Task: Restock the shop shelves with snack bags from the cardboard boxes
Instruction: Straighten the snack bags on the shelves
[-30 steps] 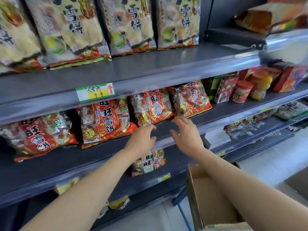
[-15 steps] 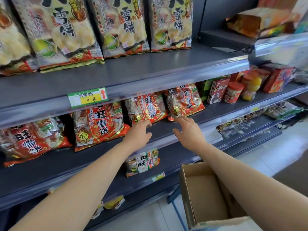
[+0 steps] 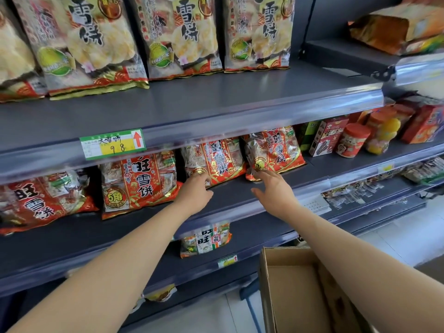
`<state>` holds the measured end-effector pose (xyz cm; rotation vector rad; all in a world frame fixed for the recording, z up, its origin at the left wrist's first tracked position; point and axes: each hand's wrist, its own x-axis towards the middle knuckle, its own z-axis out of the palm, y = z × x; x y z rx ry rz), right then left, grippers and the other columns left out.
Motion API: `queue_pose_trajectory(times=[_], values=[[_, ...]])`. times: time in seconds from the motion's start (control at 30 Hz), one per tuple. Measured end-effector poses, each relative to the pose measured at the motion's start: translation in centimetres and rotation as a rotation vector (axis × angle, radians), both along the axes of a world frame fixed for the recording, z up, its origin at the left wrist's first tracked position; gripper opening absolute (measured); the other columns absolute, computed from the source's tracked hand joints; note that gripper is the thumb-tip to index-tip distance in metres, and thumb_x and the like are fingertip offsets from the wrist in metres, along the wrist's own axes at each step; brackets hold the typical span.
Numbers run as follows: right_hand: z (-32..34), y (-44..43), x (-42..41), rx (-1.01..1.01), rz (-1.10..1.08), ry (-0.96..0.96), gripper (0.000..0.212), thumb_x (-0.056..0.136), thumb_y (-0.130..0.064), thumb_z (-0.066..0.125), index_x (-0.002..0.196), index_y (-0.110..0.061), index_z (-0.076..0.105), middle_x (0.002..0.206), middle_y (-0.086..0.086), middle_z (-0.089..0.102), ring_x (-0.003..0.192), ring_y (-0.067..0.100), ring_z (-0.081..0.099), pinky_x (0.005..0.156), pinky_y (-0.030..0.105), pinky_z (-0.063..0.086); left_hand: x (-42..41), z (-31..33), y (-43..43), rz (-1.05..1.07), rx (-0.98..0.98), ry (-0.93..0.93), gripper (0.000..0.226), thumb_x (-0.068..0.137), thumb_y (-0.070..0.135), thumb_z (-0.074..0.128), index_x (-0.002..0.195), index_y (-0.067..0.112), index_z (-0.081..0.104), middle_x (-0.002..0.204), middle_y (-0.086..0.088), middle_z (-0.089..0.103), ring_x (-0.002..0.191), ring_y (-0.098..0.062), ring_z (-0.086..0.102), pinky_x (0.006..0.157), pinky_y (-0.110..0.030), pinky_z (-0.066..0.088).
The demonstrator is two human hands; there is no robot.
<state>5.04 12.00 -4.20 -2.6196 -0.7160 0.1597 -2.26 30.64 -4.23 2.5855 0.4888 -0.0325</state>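
My left hand point(image 3: 194, 193) reaches onto the middle shelf point(image 3: 230, 195), fingers point(image 3: 200, 180) loosely bent and holding nothing, their tips touching the lower edge of a red snack bag point(image 3: 216, 159). My right hand point(image 3: 276, 191), fingers straight and spread, touches the bottom corner of the next red bag point(image 3: 276, 150), just right of the first. The cardboard box point(image 3: 290, 292) stands open under my right forearm, well back from the fingers.

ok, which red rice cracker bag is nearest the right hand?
The rightmost red bag on the middle shelf; the right hand has fingertips at its lower left corner. The left hand is at the next bag.
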Motion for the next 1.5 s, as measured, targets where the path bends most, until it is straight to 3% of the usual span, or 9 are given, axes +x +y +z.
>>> queue_pose_trajectory(times=[0.33, 0.47, 0.63, 0.8, 1.0, 1.13, 1.27, 1.43, 1.5], values=[[-2.2, 0.2, 5.6, -0.034, 0.201, 0.092, 0.052, 0.094, -0.024, 0.056, 0.141, -0.008, 0.039, 0.144, 0.009, 0.040, 0.131, 0.031, 0.037, 0.102, 0.036, 0.038, 3.0, -2.9, -1.7, 0.366, -0.096, -0.072, 0.058, 0.091, 0.018, 0.060, 0.142, 0.011, 0.034, 0.139, -0.012, 0.043, 0.115, -0.028, 0.052, 0.080, -0.029, 0.039], [-3.1, 1.6, 7.1, -0.042, 0.224, 0.162, 0.059, 0.094, -0.025, 0.057, 0.145, -0.012, 0.032, 0.146, 0.013, 0.037, 0.126, 0.032, 0.044, 0.092, 0.034, 0.044, 4.4, -3.7, -1.1, 0.597, -0.390, -0.140, 0.065, 0.087, 0.021, 0.067, 0.141, 0.010, 0.031, 0.134, -0.011, 0.049, 0.105, -0.026, 0.055, 0.076, -0.030, 0.044], [-4.2, 5.0, 8.7, 0.155, 0.078, 0.444, 0.075, 0.092, -0.030, 0.060, 0.152, -0.019, 0.015, 0.141, 0.009, 0.045, 0.083, 0.019, 0.054, 0.056, 0.024, 0.043, 7.4, -4.9, -0.4, 0.796, -0.862, -0.191, 0.095, 0.086, 0.006, 0.067, 0.152, 0.021, 0.001, 0.101, -0.006, 0.056, 0.091, -0.024, 0.060, 0.082, -0.037, 0.055], [-5.8, 7.2, 10.2, 0.327, -0.108, 0.689, 0.084, 0.092, -0.035, 0.060, 0.153, -0.025, 0.004, 0.144, 0.004, 0.043, 0.109, 0.022, 0.050, 0.080, 0.028, 0.039, 9.0, -7.2, 0.8, 0.784, -0.831, -0.192, 0.106, 0.083, 0.016, 0.073, 0.152, 0.026, -0.006, 0.152, -0.005, 0.028, 0.121, -0.028, 0.048, 0.099, -0.043, 0.048], [-7.4, 10.3, 11.7, 0.431, -0.129, 0.871, 0.082, 0.093, -0.025, 0.059, 0.152, -0.026, 0.003, 0.143, 0.002, 0.046, 0.128, 0.020, 0.042, 0.092, 0.029, 0.030, 10.6, -9.2, 3.7, 0.732, -0.743, -0.235, 0.099, 0.084, 0.019, 0.072, 0.153, 0.027, 0.001, 0.157, -0.004, 0.025, 0.138, -0.026, 0.035, 0.112, -0.041, 0.033], [-8.2, 11.6, 12.4, 0.410, -0.080, 0.830, 0.078, 0.091, -0.026, 0.061, 0.150, -0.025, 0.008, 0.136, 0.000, 0.049, 0.122, 0.020, 0.046, 0.096, 0.031, 0.035, 11.0, -10.0, 4.7, 0.711, -0.723, -0.245, 0.101, 0.082, 0.014, 0.070, 0.152, 0.030, 0.000, 0.142, -0.008, 0.047, 0.125, -0.026, 0.050, 0.107, -0.041, 0.039], [-8.2, 10.0, 11.9, 0.376, -0.074, 0.658, 0.055, 0.091, -0.021, 0.060, 0.141, -0.019, 0.038, 0.119, 0.003, 0.058, 0.097, 0.018, 0.053, 0.078, 0.026, 0.040, 10.2, -9.9, 3.6, 0.676, -0.732, -0.254, 0.100, 0.085, 0.006, 0.066, 0.152, 0.027, -0.004, 0.137, -0.007, 0.051, 0.122, -0.024, 0.051, 0.097, -0.031, 0.038], [-7.3, 5.4, 12.3, 0.362, -0.165, 0.266, 0.026, 0.090, -0.006, 0.050, 0.112, -0.009, 0.063, 0.105, 0.011, 0.067, 0.094, 0.031, 0.062, 0.064, 0.023, 0.038, 10.8, -8.4, -0.7, 0.677, -0.603, -0.294, 0.055, 0.087, 0.005, 0.061, 0.134, 0.012, 0.034, 0.113, -0.006, 0.059, 0.097, -0.021, 0.056, 0.074, -0.027, 0.044], [-7.3, 3.1, 13.6, 0.418, -0.257, 0.251, 0.032, 0.090, -0.007, 0.053, 0.122, -0.012, 0.058, 0.112, 0.007, 0.062, 0.088, 0.028, 0.059, 0.064, 0.022, 0.040, 12.2, -8.2, -2.9, 0.572, -0.650, -0.237, 0.044, 0.086, 0.008, 0.063, 0.126, 0.009, 0.045, 0.099, -0.003, 0.060, 0.087, -0.021, 0.057, 0.077, -0.034, 0.051]])
